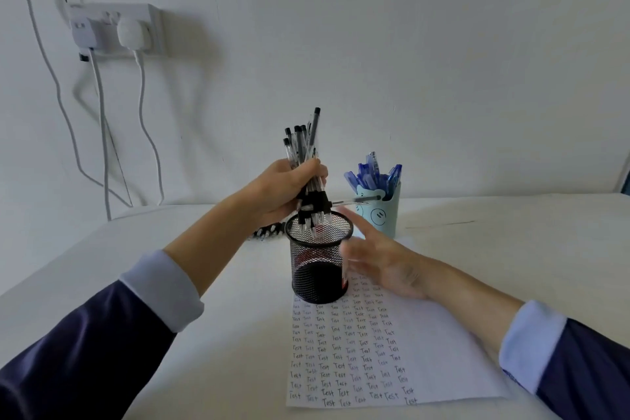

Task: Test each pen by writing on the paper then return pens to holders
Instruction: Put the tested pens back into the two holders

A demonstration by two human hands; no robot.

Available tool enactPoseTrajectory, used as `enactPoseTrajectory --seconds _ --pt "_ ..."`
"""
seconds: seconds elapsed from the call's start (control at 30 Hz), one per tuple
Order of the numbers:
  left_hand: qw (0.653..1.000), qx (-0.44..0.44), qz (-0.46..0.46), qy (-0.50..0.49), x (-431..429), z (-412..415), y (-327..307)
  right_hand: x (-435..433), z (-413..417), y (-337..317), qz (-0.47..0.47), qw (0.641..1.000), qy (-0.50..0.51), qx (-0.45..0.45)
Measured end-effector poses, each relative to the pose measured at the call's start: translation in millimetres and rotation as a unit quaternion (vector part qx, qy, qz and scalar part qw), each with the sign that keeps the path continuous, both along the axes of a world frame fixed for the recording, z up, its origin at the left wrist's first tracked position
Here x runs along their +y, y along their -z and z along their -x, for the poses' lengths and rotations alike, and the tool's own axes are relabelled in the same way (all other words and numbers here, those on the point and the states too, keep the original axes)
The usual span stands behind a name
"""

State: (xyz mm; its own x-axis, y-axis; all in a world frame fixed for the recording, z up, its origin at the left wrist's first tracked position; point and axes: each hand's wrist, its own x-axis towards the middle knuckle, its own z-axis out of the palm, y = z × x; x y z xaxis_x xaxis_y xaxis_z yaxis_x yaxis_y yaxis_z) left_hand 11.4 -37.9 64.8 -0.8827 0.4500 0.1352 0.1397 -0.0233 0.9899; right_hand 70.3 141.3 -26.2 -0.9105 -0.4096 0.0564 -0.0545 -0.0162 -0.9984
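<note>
1. Several black pens [303, 147] are being gripped in a bunch by the left hand [283, 191], fingers curled round them, tips hanging just over the mesh holder [318, 269].
2. The holder is standing on the paper's [443, 351] far left corner.
3. The right hand [385, 266] is hovering beside the holder, fingers spread, blurred.
4. Blue pens [371, 174] are sitting in a cup [385, 215] beyond the paper, toward the table's [204, 334] far edge.

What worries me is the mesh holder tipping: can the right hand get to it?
Probably yes: the right hand lies open beside the mesh holder, nothing between them. The left hand holds the black pens over its rim, clear of that side.
</note>
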Motion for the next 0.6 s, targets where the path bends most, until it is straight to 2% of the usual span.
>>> enactPoseTrajectory --seconds 0.07,0.17,0.23,0.3,0.37,0.47,0.53,0.6 --pt "1.000 -0.006 -0.004 -0.002 -1.0 -0.1 3.0 1.8 2.3 -7.6 0.068 0.996 0.051 -0.017" --pt "1.000 -0.002 0.000 0.017 -2.2 -0.9 1.9 4.0 2.7 -23.7 0.186 0.970 0.152 -0.030" --pt "0.999 0.005 0.005 0.034 -0.9 -2.2 2.0 3.4 1.2 -32.4 0.180 0.960 0.212 0.019" --pt "0.998 0.018 0.024 0.049 -0.7 -3.3 4.3 1.6 -2.8 -42.1 0.112 0.944 0.282 0.127" --pt "0.996 0.050 0.060 0.054 -1.7 -4.8 8.2 -1.8 -9.0 -50.2 0.005 0.906 0.333 0.261" --pt "0.980 0.144 0.137 0.015 -4.7 -9.4 9.3 -7.4 -10.4 -46.7 -0.159 0.850 0.308 0.398" --pt "0.957 0.211 0.200 -0.014 -7.6 -10.9 8.4 -11.3 -7.7 -35.6 -0.275 0.831 0.263 0.407" --pt "0.951 0.207 0.229 -0.014 -13.2 -12.8 10.4 -14.8 -10.5 -30.8 -0.310 0.844 0.247 0.361"
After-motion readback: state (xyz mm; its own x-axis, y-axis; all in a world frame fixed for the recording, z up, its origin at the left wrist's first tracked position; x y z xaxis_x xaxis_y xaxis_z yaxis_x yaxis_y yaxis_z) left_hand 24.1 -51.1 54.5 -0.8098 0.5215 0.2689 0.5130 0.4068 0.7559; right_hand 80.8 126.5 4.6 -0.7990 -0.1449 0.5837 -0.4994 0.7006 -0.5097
